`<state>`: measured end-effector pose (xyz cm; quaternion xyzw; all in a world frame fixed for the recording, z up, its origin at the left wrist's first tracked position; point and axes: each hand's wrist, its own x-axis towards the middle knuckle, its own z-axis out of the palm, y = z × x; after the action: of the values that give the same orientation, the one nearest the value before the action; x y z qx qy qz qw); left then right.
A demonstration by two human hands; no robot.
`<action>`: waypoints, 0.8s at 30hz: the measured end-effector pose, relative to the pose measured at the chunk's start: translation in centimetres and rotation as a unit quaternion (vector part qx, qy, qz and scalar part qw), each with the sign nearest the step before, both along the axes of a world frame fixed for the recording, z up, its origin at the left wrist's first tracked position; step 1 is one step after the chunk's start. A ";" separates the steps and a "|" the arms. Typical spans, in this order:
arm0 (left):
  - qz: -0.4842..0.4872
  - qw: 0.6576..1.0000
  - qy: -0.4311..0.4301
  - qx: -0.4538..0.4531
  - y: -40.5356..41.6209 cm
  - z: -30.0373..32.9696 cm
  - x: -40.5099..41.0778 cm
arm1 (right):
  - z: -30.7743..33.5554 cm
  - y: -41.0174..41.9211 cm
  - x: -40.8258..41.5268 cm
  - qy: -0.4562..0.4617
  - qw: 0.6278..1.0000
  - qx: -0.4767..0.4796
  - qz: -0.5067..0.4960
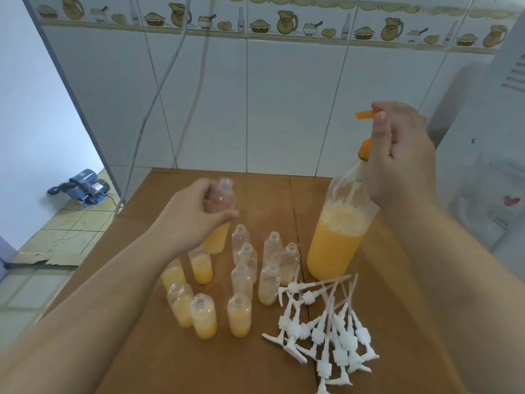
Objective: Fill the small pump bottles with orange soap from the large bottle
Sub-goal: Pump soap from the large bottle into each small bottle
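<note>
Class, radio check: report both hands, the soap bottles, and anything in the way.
Left hand grips a part-filled small bottle. Right hand on the large bottle's orange pump. Loose white pump tops piled front right; nothing in the way.

Soft, even daylight; wide-angle view, slightly soft throughout.

Brightest at far left by the pale blue wall (34,115); white glossy wall tiles (255,103) show mild sheen, no hard glare. Shadows on the brown cardboard tabletop (377,280) are faint and diffuse. Tile joints bow and lean toward the edges. Near forearms are smeared; the white appliance (488,155) at right looks washed out and hazy.
</note>
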<state>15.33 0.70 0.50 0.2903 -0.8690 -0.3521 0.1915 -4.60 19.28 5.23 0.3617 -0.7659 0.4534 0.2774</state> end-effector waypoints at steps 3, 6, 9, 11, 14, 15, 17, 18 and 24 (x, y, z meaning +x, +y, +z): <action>0.009 0.999 -0.051 0.011 -0.2 -2.2 1.4 | -0.3 -0.1 0.0 0.002 1.000 -0.016 0.005; 0.013 0.996 -0.088 -0.015 -0.1 -3.4 1.9 | -0.4 -0.1 0.0 0.006 1.000 -0.026 0.008; -0.003 0.985 -0.165 -0.048 0.2 -4.3 2.0 | -0.3 0.0 -0.3 0.006 1.000 -0.030 0.006; -0.011 0.975 -0.217 -0.044 0.4 -4.7 1.9 | -0.4 -0.1 -0.4 0.006 0.999 -0.035 0.009; -0.014 0.958 -0.280 -0.061 0.6 -5.6 1.6 | -0.5 -0.2 -0.2 0.008 0.999 -0.048 0.010; -0.019 0.948 -0.305 -0.085 0.7 -6.0 1.5 | -0.6 -0.3 -0.2 0.007 0.999 -0.050 0.011; -0.023 0.930 -0.348 -0.118 0.7 -6.8 1.3 | -0.6 -0.3 -0.2 0.006 0.998 -0.054 0.012; -0.022 0.923 -0.364 -0.120 0.6 -7.1 1.2 | -0.6 -0.3 -0.3 0.005 0.998 -0.055 0.013; -0.017 0.918 -0.386 -0.094 0.5 -7.4 0.6 | -0.6 -0.4 -0.3 0.005 0.998 -0.056 0.011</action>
<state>15.95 1.23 -6.95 0.3693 -0.9094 -0.1324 -0.1383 -4.93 18.84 4.62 0.3562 -0.7340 0.4969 0.2957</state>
